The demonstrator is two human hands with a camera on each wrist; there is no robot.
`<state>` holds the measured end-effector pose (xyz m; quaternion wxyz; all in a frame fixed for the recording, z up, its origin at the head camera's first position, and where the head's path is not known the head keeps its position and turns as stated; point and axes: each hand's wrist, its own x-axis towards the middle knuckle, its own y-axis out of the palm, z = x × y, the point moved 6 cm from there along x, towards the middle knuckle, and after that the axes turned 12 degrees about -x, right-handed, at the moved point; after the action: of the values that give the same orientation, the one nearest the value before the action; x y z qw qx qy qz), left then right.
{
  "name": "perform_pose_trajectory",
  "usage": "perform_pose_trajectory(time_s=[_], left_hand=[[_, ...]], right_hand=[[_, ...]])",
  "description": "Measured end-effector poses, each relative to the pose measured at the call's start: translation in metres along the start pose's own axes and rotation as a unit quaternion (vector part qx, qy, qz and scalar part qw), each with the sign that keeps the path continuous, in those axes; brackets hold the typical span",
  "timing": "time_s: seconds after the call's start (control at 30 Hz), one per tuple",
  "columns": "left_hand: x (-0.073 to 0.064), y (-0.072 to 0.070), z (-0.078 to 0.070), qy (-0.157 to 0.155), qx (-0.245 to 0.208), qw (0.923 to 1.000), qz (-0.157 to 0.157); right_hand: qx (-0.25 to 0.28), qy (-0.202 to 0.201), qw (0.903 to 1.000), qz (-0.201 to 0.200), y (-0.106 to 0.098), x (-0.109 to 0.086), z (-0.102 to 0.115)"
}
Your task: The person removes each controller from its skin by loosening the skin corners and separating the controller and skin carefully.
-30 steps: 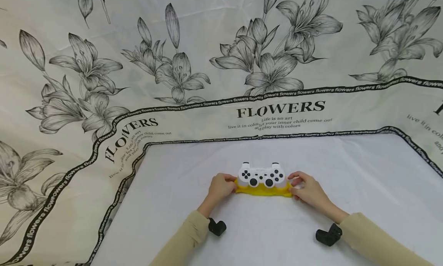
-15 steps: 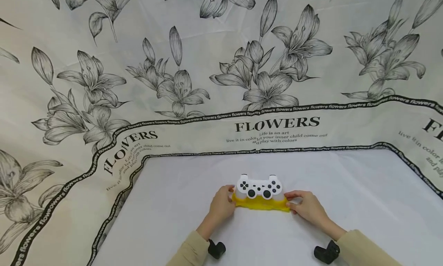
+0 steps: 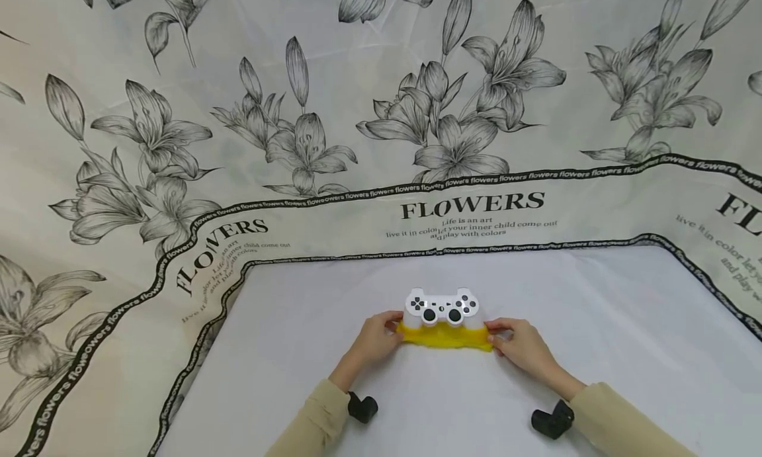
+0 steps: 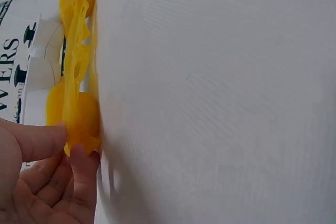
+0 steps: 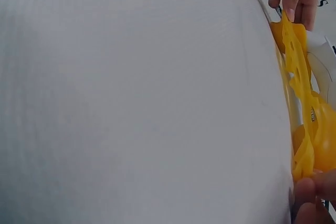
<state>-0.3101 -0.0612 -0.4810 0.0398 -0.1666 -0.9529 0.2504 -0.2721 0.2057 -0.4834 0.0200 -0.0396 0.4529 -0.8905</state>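
Note:
A white game controller (image 3: 441, 301) with black thumbsticks and buttons lies on the white tabletop, its face toward the head camera. A thin, glossy yellow sleeve or cover (image 3: 446, 338) is stretched round the ends of its grips, with a ragged, holed edge in the left wrist view. My left hand (image 3: 375, 339) pinches the left end of this yellow cover (image 4: 79, 108) between thumb and fingers. At the opposite end, my right hand (image 3: 522, 344) pinches the yellow edge. Only the fingertips of the right hand (image 5: 310, 195) show in the right wrist view.
White cloth covers the table (image 3: 286, 325). Behind and to the sides hangs a flower-printed curtain (image 3: 333, 146) with black lettered bands. A black wrist camera (image 3: 363, 408) sits at the left cuff and another black wrist camera (image 3: 552, 420) at the right.
The head view has tilted, shifting the whole scene. Both hands keep their hold on the yellow cover at either end of the controller; little else visibly differs.

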Motion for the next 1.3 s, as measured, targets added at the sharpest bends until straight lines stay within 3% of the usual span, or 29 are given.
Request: perform_pose_trajectory(time_s=[0.2, 0.37, 0.5, 0.8, 1.0, 1.13, 1.3], left_hand=[[0.009, -0.008, -0.001, 0.014, 0.005, 0.9999, 0.006], [0.008, -0.009, 0.000, 0.036, -0.002, 0.9984, 0.043], [0.005, -0.006, 0.006, 0.024, -0.022, 0.9972, 0.067], [0.007, -0.001, 0.010, 0.026, -0.023, 0.9994, 0.005], [0.004, -0.002, 0.014, 0.007, -0.070, 0.9975, -0.008], [0.003, -0.003, 0.017, -0.018, -0.103, 0.9945, -0.004], [0.003, -0.002, 0.019, -0.024, -0.156, 0.9873, 0.017]], right_hand=[[0.017, 0.005, 0.9998, 0.006, 0.001, 0.010, 0.005], [0.070, 0.005, 0.9963, 0.049, 0.003, 0.015, 0.008], [0.073, 0.006, 0.9944, 0.076, 0.004, 0.015, 0.007], [0.130, 0.015, 0.9866, 0.098, 0.008, 0.011, 0.005], [0.158, -0.013, 0.9846, 0.073, 0.008, 0.008, 0.004], [0.147, -0.003, 0.9886, 0.032, 0.007, 0.008, 0.004], [0.132, 0.012, 0.9912, -0.010, 0.007, 0.008, 0.006]])
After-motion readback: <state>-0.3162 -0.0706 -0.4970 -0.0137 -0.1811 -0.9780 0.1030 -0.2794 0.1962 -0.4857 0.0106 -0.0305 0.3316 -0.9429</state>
